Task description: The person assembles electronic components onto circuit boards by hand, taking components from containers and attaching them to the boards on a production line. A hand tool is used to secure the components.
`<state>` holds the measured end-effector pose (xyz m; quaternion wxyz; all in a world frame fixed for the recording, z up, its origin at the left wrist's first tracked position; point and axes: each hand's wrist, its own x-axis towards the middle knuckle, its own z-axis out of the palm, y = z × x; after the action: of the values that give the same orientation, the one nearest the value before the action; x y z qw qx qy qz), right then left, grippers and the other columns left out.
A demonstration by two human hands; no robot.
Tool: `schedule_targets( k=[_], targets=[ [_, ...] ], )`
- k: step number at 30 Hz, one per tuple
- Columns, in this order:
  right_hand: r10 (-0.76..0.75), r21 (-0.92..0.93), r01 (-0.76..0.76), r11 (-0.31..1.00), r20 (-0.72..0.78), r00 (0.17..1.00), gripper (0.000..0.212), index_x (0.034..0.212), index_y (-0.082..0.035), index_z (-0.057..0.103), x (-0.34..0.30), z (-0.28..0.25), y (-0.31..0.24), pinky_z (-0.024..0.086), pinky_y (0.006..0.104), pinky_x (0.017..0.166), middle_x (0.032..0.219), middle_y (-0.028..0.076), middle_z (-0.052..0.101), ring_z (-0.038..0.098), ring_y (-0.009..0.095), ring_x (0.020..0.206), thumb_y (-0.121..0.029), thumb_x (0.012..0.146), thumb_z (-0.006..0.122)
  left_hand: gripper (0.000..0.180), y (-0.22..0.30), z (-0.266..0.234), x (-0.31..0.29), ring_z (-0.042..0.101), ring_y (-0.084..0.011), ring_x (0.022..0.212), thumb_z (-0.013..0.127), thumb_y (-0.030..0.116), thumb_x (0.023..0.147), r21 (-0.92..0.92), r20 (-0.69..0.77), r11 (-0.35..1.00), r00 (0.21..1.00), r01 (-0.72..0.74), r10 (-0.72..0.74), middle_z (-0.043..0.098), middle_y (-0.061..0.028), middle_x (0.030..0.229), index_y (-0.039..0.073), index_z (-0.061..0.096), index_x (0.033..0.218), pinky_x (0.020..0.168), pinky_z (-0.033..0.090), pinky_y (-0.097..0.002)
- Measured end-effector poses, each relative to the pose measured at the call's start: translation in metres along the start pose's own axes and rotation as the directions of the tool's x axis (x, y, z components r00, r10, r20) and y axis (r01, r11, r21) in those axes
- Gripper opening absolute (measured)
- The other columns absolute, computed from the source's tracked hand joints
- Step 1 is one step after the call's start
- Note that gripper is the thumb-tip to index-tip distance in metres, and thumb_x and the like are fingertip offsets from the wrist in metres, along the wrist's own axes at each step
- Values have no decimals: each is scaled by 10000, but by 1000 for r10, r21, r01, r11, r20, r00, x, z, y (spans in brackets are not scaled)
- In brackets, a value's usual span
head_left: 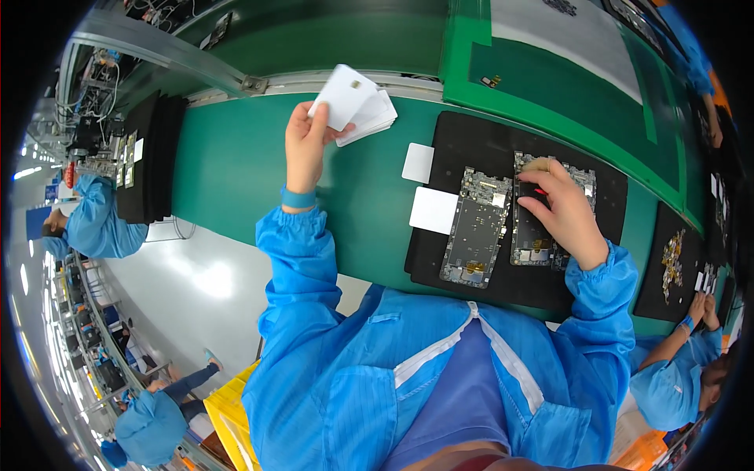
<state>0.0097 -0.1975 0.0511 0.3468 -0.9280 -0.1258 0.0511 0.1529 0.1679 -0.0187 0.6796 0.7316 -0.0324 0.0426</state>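
My left hand [308,140] grips a white chip card [343,98] with a small metallic contact pad. Just behind that card lies a stack of white cards [377,120] on the green bench. My right hand [559,202] hovers over the circuit boards, thumb and fingers bent together. A dark spot with a bit of red shows between its fingertips; I cannot make out what it is. One long circuit board [473,228] lies fully visible on a black mat [440,263]. The middle circuit board [531,235] and the right-hand circuit board [583,179] are partly covered by my right hand.
Two white cards, the upper card [418,162] and the lower card [433,209], lie by the mat's left edge. A raised green frame [550,122] borders the bench's far side. Small parts [672,263] lie on another mat at right. A co-worker's hands [701,310] are beyond it.
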Motion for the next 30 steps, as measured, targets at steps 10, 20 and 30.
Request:
schedule_targets(
  k=[10,20,30],
  targets=[
    [44,-62,-55,997,-164,986,586,1272,-50,492,7,0,11,507,398,810,1240,104,496,604,333,969,-161,756,746,252,55,62,-92,520,-284,1193,518,150,965,-226,539,971,840,77,59,544,-204,1265,33,616,1165,914,488,-368],
    [-19,1,19,1000,-66,998,448,1172,-65,539,7,-5,39,494,324,774,1187,62,542,593,248,927,-75,767,729,310,52,108,-112,637,-143,920,590,-122,792,-26,523,967,828,254,-204,565,-104,1224,-3,680,1063,760,514,-217],
    [166,268,-126,955,-134,977,478,1167,-71,566,-14,-22,32,418,231,634,871,17,560,459,94,720,-90,739,779,509,70,142,-123,663,-181,920,679,-78,800,-177,435,941,880,288,-187,629,-127,1107,-37,508,1277,806,553,-275]
  ],
)
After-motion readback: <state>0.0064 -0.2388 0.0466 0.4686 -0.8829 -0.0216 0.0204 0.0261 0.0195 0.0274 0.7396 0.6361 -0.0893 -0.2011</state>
